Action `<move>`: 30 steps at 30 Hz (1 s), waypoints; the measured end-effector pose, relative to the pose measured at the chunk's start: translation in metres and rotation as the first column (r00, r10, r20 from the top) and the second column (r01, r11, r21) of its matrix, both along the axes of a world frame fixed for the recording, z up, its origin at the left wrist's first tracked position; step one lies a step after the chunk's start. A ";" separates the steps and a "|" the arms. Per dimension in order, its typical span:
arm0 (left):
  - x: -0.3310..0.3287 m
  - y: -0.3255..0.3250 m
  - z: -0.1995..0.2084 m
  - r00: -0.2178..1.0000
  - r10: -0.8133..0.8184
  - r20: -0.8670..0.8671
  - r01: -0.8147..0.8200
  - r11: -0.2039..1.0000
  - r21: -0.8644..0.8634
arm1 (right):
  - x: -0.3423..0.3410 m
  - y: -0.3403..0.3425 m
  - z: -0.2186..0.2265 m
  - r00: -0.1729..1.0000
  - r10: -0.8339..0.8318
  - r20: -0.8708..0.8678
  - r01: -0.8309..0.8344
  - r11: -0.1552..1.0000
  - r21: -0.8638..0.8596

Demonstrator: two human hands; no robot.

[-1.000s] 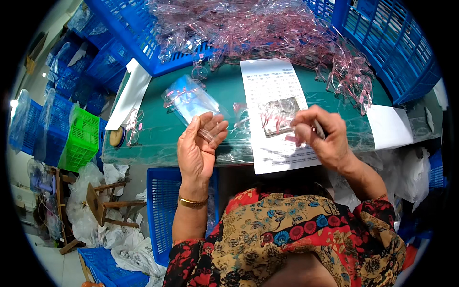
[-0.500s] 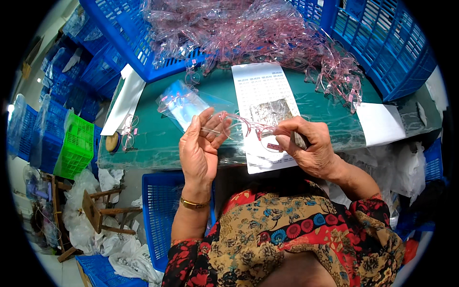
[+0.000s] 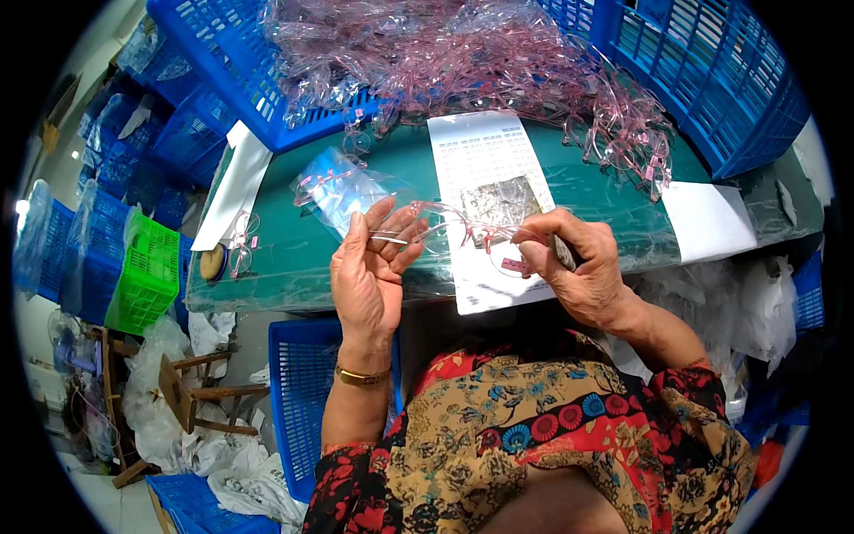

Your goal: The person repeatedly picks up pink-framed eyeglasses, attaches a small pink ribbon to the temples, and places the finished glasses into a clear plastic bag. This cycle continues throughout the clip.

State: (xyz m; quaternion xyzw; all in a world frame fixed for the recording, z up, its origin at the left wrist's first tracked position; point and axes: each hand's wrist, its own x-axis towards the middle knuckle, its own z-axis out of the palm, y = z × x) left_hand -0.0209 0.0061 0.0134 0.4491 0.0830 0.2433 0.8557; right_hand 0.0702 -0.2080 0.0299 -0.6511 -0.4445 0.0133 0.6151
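In front of me is a pair of pink-framed eyeglasses (image 3: 467, 233) with a small dark pink tag on one lens. My right hand (image 3: 583, 267) pinches one side of it between thumb and fingers. A dark object (image 3: 563, 253) shows in that hand's curled fingers; its kind I cannot make out. My left hand (image 3: 374, 271) is palm up with fingers spread, and a thin temple of the glasses crosses in front of those fingers. Beneath the glasses lie a printed sheet (image 3: 485, 151) and a small clear packet (image 3: 501, 206) with grey-brown contents.
Many bagged pink glasses (image 3: 427, 71) heap up at the back, partly in a blue crate (image 3: 222, 53). Another blue crate (image 3: 712, 80) stands right. Clear sleeves (image 3: 342, 200), loose glasses (image 3: 242, 245) and white paper (image 3: 707, 222) lie on the green table (image 3: 294, 276).
The glasses have tilted slightly in my right hand. My left fingers have shifted a little, with the palm still turned up. The view has moved slightly.
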 end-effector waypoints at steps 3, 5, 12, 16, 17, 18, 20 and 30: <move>-0.002 0.000 -0.002 0.999 -0.038 0.011 0.037 0.997 0.068 | 0.002 0.003 -0.002 1.000 -0.012 0.005 0.012 1.000 0.003; -0.001 -0.004 -0.001 0.998 -0.068 -0.016 0.070 0.989 0.133 | 0.004 0.005 -0.003 1.000 -0.024 0.010 0.024 1.000 0.010; -0.002 0.007 0.000 0.997 -0.071 -0.004 0.071 0.992 0.099 | 0.003 -0.001 -0.002 0.999 -0.025 0.043 0.026 1.000 -0.014; -0.003 0.015 0.003 0.995 -0.101 -0.020 0.103 0.978 0.179 | 0.005 0.002 -0.002 0.999 -0.026 0.021 0.027 0.999 -0.024; -0.004 0.015 0.003 0.994 -0.110 -0.030 0.114 0.970 0.216 | 0.006 0.004 -0.004 0.999 -0.030 0.013 0.030 0.999 -0.025; -0.004 0.013 0.003 0.993 -0.112 -0.038 0.118 0.967 0.225 | 0.006 0.006 -0.004 1.000 -0.027 0.016 0.027 1.000 -0.003; -0.005 0.008 0.003 0.992 -0.117 -0.053 0.126 0.962 0.243 | 0.004 0.006 -0.009 1.000 -0.014 0.010 0.014 1.000 -0.015; -0.009 0.025 -0.004 0.998 -0.050 -0.047 0.050 0.999 0.007 | 0.000 0.005 -0.001 0.982 0.070 -0.176 -0.076 0.997 -0.026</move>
